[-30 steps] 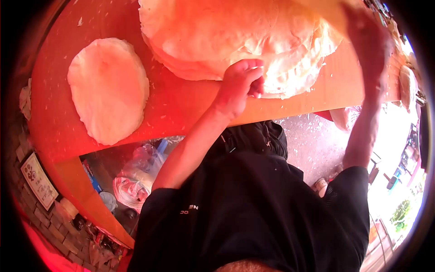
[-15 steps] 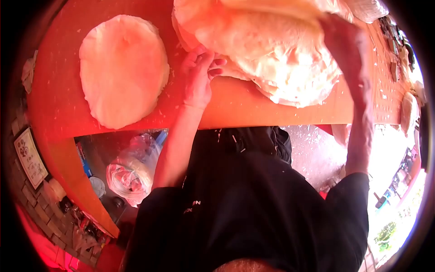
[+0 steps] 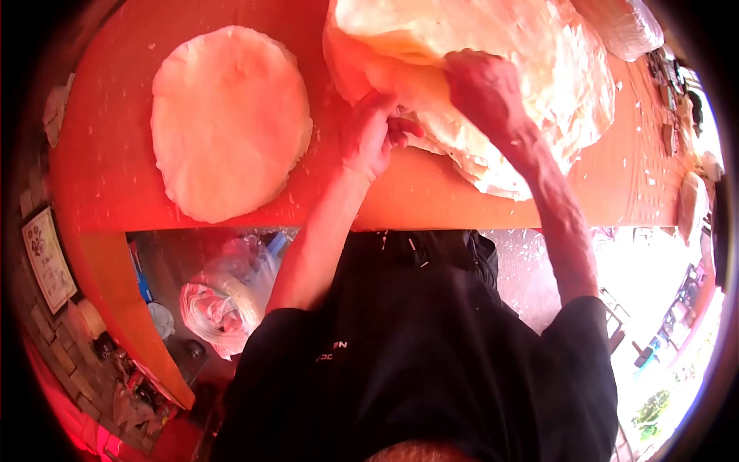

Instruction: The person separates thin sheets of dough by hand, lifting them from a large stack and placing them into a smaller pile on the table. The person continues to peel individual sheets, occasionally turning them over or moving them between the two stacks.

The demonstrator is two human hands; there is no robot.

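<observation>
A large pile of pale, soft, thin sheets (image 3: 539,73) lies on the red-orange table, its near edge ragged and layered. My right hand (image 3: 485,88) is closed in a fist over the pile, gripping a fold of the top sheet. At the pile's left edge, my left hand (image 3: 375,135) has its upper fingers pinched on the sheet margin, while the lower fingers curl loosely. To the left, a flat pale oval sheet (image 3: 231,123) rests by itself, apart from both hands.
The table (image 3: 439,204) has its front edge close to my body, with pale crumbs scattered over it. Beneath stands a clear plastic bag (image 3: 227,296) of pale material. A wrapped white bundle (image 3: 627,31) sits at the far right. A framed paper (image 3: 48,258) is at left.
My right hand has swept left and nearer, drawing the top sheet across the pile. My left hand has shifted right to the pile's edge, its fingers closing in.
</observation>
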